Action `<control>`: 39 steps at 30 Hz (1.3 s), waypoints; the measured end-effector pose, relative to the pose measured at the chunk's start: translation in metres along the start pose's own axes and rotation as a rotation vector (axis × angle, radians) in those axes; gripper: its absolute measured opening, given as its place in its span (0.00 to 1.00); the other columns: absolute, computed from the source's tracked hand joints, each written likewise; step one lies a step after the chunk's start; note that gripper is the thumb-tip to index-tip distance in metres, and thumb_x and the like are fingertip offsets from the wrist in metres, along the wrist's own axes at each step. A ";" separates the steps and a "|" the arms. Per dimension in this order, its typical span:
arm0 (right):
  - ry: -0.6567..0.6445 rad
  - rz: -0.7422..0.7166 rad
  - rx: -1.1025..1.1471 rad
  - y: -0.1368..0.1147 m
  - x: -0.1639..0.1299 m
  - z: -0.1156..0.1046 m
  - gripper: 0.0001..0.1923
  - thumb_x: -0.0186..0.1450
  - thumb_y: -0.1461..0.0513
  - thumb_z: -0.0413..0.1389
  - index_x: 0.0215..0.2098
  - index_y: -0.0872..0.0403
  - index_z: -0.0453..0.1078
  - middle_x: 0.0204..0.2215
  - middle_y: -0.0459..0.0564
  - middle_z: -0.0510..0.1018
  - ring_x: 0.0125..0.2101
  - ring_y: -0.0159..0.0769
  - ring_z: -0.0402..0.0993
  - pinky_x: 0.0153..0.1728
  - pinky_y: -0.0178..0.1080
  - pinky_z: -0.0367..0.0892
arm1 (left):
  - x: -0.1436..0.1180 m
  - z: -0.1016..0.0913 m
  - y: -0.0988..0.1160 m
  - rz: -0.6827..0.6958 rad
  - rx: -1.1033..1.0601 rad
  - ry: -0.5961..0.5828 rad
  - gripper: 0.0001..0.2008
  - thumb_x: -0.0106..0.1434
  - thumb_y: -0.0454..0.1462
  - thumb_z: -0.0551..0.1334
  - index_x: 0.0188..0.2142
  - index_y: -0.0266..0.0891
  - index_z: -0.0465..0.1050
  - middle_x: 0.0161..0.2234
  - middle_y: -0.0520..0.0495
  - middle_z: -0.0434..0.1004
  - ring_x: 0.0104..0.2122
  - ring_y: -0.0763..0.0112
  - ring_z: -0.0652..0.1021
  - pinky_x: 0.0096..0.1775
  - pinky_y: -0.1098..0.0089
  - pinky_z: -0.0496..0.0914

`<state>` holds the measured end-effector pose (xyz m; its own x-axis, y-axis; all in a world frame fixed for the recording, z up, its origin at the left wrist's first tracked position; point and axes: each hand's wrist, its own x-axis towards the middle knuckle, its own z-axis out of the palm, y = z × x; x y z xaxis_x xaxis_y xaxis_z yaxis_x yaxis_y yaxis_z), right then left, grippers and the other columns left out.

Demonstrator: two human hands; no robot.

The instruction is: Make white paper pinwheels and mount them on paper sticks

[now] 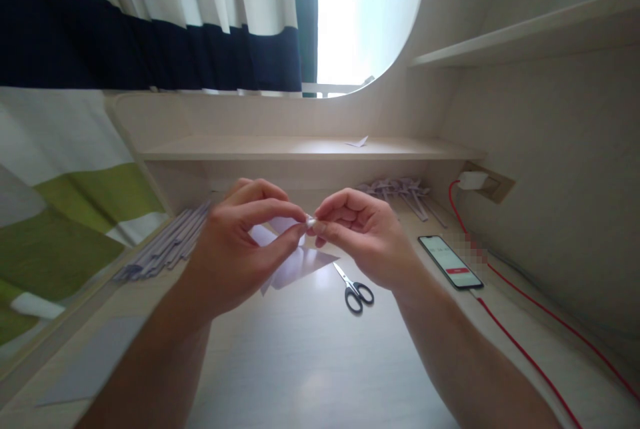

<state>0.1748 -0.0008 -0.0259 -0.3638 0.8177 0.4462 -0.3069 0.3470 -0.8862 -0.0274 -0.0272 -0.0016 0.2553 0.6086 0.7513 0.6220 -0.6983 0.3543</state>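
we see both hands raised above the pale counter (pixel 310 349), meeting at the fingertips over its middle. the left hand (pixel 235 249) pinches a folded piece of white paper (pixel 300 262) between thumb and forefinger, its other fingers curled above. the right hand (pixel 365 235) is curled too, thumb and forefinger nipping the same paper at a small point where the two hands touch. the paper hangs in the air below the fingers, with pointed flaps spreading down and to the right, clear of the counter as far as we can tell.

just beneath and right of the paper, a pair of scissors (pixel 355 287) with black handles lies flat on the counter, blades shut and pointing away towards the hands. further right lies a phone (pixel 450 262), screen lit and face up, with a red cable (pixel 530 355) running from its near end and along the wall to a white charger (pixel 473 180) in a socket. at the left edge lies a row of long thin paper sticks (pixel 165 245), side by side. behind the right hand, near the back wall, we make out a heap of finished paper pieces on sticks (pixel 400 190). a small scrap of paper (pixel 358 142) rests on the shelf (pixel 250 147) above. a striped curtain (pixel 150 22) hangs at the upper left.
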 end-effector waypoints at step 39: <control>0.041 0.000 -0.442 -0.007 -0.005 0.002 0.04 0.63 0.63 0.67 0.37 0.55 0.83 0.31 0.49 0.87 0.31 0.35 0.83 0.33 0.35 0.77 | 0.005 0.009 -0.029 -0.446 -0.109 0.119 0.17 0.61 0.44 0.73 0.48 0.43 0.85 0.40 0.45 0.87 0.35 0.62 0.83 0.33 0.68 0.74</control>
<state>0.1770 -0.0080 -0.0218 -0.3259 0.8323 0.4485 0.1023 0.5026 -0.8584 -0.0375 -0.0007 -0.0131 -0.1095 0.8154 0.5685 0.5683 -0.4179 0.7088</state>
